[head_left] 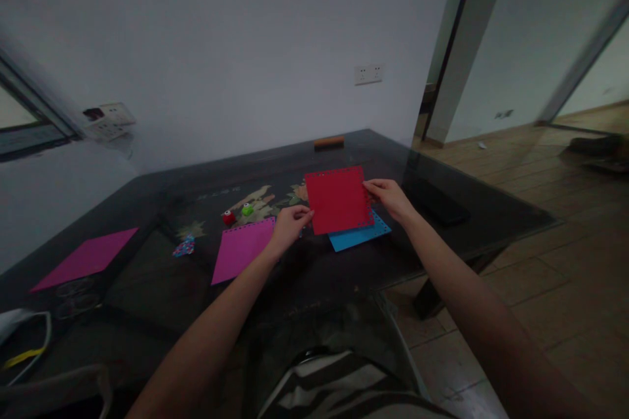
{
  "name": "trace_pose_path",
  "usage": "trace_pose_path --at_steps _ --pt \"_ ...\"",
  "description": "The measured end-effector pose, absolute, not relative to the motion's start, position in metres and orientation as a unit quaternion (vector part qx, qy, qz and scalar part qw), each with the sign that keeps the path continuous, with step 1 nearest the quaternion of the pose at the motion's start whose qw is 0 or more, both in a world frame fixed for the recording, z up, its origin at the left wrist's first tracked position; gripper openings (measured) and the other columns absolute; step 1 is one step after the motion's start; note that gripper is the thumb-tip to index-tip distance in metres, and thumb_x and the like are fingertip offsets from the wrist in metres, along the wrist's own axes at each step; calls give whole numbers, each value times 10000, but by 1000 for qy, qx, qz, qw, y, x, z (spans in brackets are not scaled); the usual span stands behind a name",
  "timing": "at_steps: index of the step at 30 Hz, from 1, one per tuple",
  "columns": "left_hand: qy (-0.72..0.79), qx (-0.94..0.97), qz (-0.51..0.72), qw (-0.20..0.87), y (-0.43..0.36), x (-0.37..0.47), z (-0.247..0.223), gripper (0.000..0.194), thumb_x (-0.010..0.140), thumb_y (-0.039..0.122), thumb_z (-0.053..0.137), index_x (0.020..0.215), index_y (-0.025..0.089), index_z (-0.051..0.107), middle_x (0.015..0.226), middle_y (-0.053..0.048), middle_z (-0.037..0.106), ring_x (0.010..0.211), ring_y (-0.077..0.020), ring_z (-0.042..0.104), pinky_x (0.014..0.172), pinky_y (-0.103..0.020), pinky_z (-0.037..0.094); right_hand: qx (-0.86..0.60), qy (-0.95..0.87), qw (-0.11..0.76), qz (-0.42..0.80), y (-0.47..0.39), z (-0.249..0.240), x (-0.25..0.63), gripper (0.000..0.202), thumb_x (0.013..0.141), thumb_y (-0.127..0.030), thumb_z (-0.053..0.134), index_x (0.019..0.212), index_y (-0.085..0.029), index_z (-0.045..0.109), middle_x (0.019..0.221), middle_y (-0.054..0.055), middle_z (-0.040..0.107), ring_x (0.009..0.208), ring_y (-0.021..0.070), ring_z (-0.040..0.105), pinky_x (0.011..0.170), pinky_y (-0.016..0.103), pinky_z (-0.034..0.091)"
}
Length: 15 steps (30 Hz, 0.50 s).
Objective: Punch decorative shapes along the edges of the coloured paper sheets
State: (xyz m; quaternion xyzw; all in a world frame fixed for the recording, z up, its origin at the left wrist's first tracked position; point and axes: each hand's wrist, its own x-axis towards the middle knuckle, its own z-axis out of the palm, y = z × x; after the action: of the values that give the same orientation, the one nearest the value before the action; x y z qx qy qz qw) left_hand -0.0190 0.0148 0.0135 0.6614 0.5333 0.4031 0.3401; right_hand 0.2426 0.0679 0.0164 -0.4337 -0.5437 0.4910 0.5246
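Between my two hands I hold up a red sheet (339,201) with small holes punched along its edges. My left hand (291,226) pinches its lower left edge, and my right hand (388,196) grips the upper right edge. Partly hidden beneath it, a blue sheet (361,236) with similar holes lies on the dark table. A pink-purple sheet (240,250) with holes along its top edge lies beside my left hand, which covers part of it. Just behind that sheet are a small red figure (228,217) and a small green one (247,209).
A magenta sheet (86,258) and a patterned blue-red piece (184,247) lie on the left of the black table (167,196). Near the back is an orange-brown bar (329,143); a dark flat object (437,201) sits at right. A white cable (46,334) is at lower left.
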Motion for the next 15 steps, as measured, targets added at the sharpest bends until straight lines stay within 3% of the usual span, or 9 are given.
trace_pose_path --at_steps 10,15 --pt "525 654 411 357 11 -15 15 148 769 281 564 753 156 640 692 -24 679 630 -146 629 585 -235 468 -449 -490 551 506 66 21 243 354 763 -521 614 721 -170 631 638 44 640 529 126 568 513 248 447" --pt "527 646 419 360 9 -14 16 135 767 274 568 754 159 639 686 -26 679 623 -147 628 578 -238 466 -439 -533 536 486 67 19 245 214 673 -371 728 723 -171 673 645 19 650 539 112 561 541 241 458"
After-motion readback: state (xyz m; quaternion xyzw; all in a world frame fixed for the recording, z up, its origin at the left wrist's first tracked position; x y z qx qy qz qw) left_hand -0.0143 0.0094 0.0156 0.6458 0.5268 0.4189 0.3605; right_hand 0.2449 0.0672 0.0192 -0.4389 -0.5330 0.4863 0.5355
